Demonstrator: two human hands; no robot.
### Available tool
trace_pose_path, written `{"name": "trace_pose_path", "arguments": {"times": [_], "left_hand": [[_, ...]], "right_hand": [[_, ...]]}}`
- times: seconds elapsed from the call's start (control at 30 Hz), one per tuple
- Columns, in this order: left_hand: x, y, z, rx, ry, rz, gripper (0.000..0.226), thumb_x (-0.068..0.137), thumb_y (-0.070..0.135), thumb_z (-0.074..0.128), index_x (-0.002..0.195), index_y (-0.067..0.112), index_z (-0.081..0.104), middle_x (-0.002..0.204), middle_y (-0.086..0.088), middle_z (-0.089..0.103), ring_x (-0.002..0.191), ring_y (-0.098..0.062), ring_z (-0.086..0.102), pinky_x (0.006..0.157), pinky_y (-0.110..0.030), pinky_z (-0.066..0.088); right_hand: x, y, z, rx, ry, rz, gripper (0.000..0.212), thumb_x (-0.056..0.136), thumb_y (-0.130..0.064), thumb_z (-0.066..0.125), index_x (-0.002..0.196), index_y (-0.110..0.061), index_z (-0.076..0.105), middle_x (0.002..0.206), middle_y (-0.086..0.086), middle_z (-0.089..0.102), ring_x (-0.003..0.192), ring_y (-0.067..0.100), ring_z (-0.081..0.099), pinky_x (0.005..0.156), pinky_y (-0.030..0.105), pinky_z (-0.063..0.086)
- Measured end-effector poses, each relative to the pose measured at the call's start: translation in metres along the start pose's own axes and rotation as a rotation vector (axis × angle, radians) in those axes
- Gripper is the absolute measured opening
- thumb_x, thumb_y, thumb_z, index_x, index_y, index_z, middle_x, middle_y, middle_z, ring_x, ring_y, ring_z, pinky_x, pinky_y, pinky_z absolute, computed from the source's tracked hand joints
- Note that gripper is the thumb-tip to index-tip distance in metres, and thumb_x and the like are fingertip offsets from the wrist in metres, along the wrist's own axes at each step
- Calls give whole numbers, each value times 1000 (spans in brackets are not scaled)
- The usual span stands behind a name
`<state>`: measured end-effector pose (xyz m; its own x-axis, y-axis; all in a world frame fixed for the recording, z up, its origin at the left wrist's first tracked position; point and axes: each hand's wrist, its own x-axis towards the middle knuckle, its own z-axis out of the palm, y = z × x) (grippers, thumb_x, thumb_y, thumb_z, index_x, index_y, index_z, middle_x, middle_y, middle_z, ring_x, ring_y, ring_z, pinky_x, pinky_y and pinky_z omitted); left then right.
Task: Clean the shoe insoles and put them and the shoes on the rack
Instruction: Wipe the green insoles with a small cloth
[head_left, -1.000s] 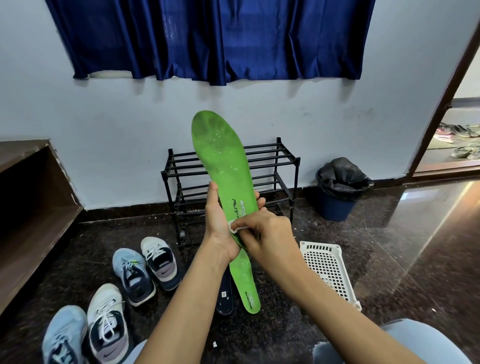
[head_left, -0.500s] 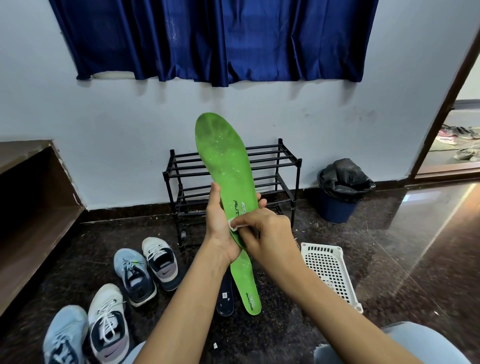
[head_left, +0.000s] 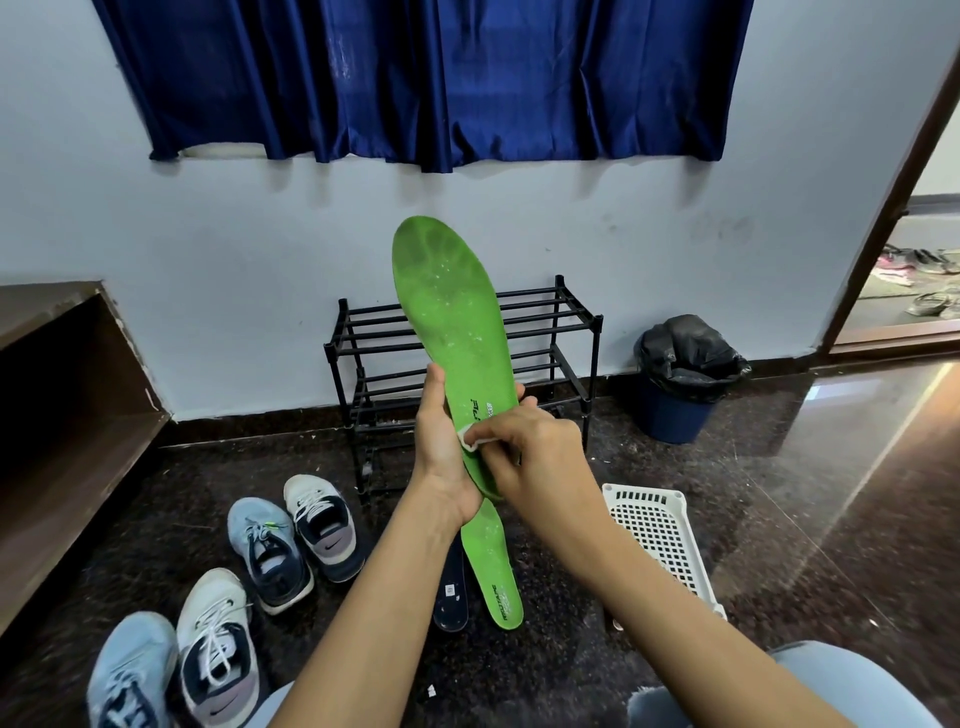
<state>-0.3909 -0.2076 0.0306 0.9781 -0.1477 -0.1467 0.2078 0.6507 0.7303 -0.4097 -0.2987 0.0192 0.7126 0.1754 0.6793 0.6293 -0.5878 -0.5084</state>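
Now the insole (head_left: 452, 322) is held upright, gripped mid-length by the left hand (head_left: 441, 457), fingers (head_left: 519, 388) curled round it, likely to steady it for wiping; the right hand (head_left: 535, 457) pinches a white wipe (head_left: 470, 435) against it. Rack (head_left: 545, 332) behind at twelve o'clock, shoes (head_left: 291, 540) at eight.

Right hand (head_left: 524, 452) slides the white wipe (head_left: 470, 435) slightly up the green insole (head_left: 447, 306), closer to its printed logo.

The insole (head_left: 451, 306) was green with pale specks, the rack (head_left: 566, 340) behind it black, the curtain (head_left: 415, 78) above navy.
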Motion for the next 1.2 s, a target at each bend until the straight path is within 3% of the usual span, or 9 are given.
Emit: {"name": "trace_pose_path", "arguments": {"times": [0.1, 0.33, 0.5, 0.6, 0.73, 0.83, 1.0, 1.2], "left_hand": [[-1, -2, 3, 8, -9, -1, 87, 94, 69, 26, 69, 4, 78, 85, -17, 72, 78, -25, 71, 77, -34, 54], [-1, 4, -1, -13, 0, -5, 82, 93, 69, 28, 90, -1, 70, 83, -18, 71, 78, -26, 70, 78, -36, 55], [-3, -4, 4, -1, 6, 4, 77, 95, 65, 30, 88, 2, 72, 92, -18, 69, 85, -28, 66, 84, -37, 51], [0, -2, 2, 0, 16, 2, 80, 95, 65, 29, 84, 1, 75, 90, -18, 70, 85, -28, 68, 80, -36, 54], [1, 6, -3, -19, 35, -5, 79, 93, 67, 29, 103, -2, 67, 95, -19, 70, 84, -28, 69, 78, -36, 56], [-1, 4, -1, 1, 39, 6, 76, 95, 65, 30, 95, -1, 70, 92, -18, 70, 84, -28, 69, 74, -33, 57], [-3, -2, 4, -3, 5, 0, 78, 96, 63, 30, 75, 4, 76, 87, -17, 70, 80, -26, 67, 81, -35, 52], [-1, 5, -1, -8, 17, 26, 78, 95, 63, 29, 90, -2, 70, 86, -19, 70, 77, -27, 70, 80, -37, 55]], "right_hand": [[3, 0, -1, -9, 21, 1, 22, 68, -2, 57, 76, -11, 75, 76, 2, 72, 72, 22, 66, 74, 21, 44], [-6, -3, 0, -8, -34, -26, 21, 69, -4, 58, 78, -13, 75, 77, 1, 72, 74, 22, 66, 74, 22, 44], [3, 0, -2, -37, 33, 7, 21, 69, -3, 57, 76, -12, 74, 75, 2, 72, 71, 22, 66, 73, 18, 43], [1, -1, -1, -28, 31, -3, 21, 69, -3, 59, 79, -12, 75, 77, 3, 72, 71, 22, 66, 73, 18, 43], [-7, -4, 4, -14, -19, -17, 21, 69, -3, 59, 78, -13, 74, 77, 2, 71, 73, 21, 66, 73, 20, 44], [-4, -3, 4, -34, -14, -11, 21, 68, -3, 58, 77, -13, 74, 76, 3, 71, 73, 23, 66, 73, 23, 44], [2, 0, 0, -38, 65, 7, 21, 67, -2, 59, 77, -12, 74, 74, 3, 71, 69, 23, 66, 71, 20, 44], [-14, -5, 4, -18, 8, -8, 22, 69, -3, 60, 82, -13, 74, 80, 3, 71, 75, 21, 66, 74, 18, 44]]}}
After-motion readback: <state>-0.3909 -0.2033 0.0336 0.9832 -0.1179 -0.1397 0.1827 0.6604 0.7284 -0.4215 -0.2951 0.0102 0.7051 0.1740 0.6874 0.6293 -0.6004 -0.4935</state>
